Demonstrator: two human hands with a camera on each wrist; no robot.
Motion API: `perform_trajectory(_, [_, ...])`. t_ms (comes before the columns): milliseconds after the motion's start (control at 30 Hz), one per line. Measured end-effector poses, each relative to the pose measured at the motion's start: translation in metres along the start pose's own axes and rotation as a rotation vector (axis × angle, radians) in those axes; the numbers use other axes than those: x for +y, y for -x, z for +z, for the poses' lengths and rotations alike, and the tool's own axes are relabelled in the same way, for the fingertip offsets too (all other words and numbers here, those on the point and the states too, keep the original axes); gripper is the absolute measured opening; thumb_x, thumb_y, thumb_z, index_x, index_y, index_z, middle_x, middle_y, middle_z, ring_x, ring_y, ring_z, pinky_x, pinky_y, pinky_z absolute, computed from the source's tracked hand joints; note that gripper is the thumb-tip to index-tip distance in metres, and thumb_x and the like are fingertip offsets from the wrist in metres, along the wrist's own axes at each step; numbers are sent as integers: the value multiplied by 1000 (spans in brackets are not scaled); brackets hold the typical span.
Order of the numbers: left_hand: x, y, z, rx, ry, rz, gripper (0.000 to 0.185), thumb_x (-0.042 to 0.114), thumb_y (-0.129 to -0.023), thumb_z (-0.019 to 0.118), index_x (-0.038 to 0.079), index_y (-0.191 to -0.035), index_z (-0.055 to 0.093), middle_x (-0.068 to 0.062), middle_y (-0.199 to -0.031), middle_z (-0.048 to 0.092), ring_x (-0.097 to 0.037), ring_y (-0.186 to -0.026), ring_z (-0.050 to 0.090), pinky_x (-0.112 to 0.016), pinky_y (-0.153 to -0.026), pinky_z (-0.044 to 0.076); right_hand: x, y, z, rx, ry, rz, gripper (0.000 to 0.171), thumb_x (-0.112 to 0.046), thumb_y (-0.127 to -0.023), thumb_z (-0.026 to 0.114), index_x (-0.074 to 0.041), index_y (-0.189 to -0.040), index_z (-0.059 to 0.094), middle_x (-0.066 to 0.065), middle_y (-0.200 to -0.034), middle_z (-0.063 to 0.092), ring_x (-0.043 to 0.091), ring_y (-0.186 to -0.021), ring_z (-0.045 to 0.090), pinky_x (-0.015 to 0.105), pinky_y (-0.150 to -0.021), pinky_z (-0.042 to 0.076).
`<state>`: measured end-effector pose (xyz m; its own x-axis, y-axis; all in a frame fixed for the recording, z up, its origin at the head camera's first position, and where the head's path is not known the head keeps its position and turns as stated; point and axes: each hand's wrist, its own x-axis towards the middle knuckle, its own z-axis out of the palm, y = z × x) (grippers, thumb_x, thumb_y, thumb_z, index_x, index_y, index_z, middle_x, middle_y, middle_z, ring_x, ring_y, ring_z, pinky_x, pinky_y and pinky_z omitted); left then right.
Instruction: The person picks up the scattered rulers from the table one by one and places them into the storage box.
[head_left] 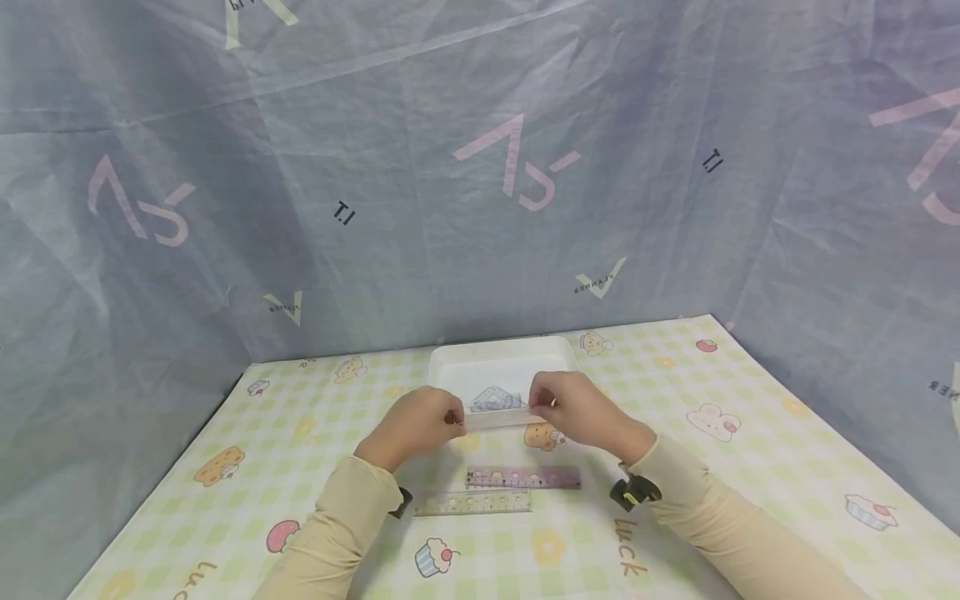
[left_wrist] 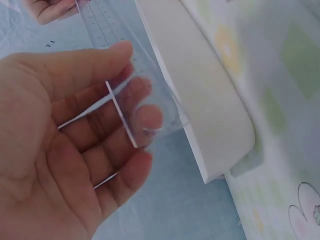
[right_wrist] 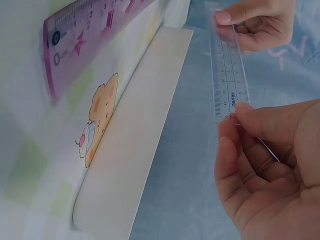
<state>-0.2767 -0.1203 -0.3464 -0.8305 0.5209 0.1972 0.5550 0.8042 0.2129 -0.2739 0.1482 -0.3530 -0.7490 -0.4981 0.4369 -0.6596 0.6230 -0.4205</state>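
Note:
A clear ruler (right_wrist: 227,70) with dark markings is held up between both hands over the near side of a white tray (head_left: 495,350). My left hand (head_left: 420,423) pinches one end between thumb and fingertips; that end has a round cutout in the left wrist view. At the other end, the thumb and fingers of my right hand (head_left: 585,417) pinch it. Inside the tray lies a pale blue patterned thing (head_left: 491,396), partly hidden by the near wall. On the cloth in front, a purple ruler (head_left: 547,477) lies beside a clear yellowish ruler (head_left: 472,503).
A tablecloth (head_left: 765,500) with green checks and cartoon prints covers the table. Behind and at both sides hangs a grey-blue fabric curtain (head_left: 420,167). Dark straps circle both wrists below the beige sleeves (head_left: 333,525).

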Motion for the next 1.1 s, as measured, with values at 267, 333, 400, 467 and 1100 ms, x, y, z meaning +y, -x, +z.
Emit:
perform_trajectory(267, [-1, -2, 3, 176, -58, -140, 20, 33, -86, 78, 15, -78, 72, 4, -79, 65, -9, -63, 52, -30, -60, 48, 1, 0, -2, 62, 3, 42, 16, -2, -88, 72, -15, -84, 64, -8, -81, 66, 6, -76, 63, 27, -70, 53])
perform_trajectory(333, [-1, -2, 5, 223, -46, -155, 22, 33, -85, 78, 13, -80, 73, 2, -79, 64, -11, -64, 53, -30, -60, 49, 1, 0, -2, 88, 1, 46, 16, -1, -88, 72, -15, -84, 64, -8, -80, 65, 6, -75, 62, 27, -68, 53])
perform_trajectory(400, [-1, -3, 7, 272, -28, -153, 21, 31, -85, 79, 11, -81, 72, 0, -80, 63, -14, -67, 56, -32, -62, 50, 2, 0, -2, 116, 2, 52, 17, -1, -87, 72, -15, -83, 64, -7, -80, 65, 6, -74, 62, 27, -66, 53])
perform_trajectory(467, [-1, -4, 8, 312, -12, -142, 19, 27, -84, 79, 10, -83, 72, -1, -81, 63, -17, -72, 60, -34, -66, 52, 3, 0, -1, 135, 11, 62, 17, 0, -86, 72, -15, -83, 64, -7, -79, 65, 6, -72, 62, 27, -65, 52])
perform_trajectory(1100, [-5, -6, 23, 198, 74, -98, 23, 24, -88, 75, 6, -101, 70, -6, -99, 66, -13, -71, 54, -35, -72, 51, 24, 1, 7, 73, 23, 126, 13, -1, -90, 67, -2, -101, 73, 12, -109, 71, 28, -100, 69, 38, -82, 58])
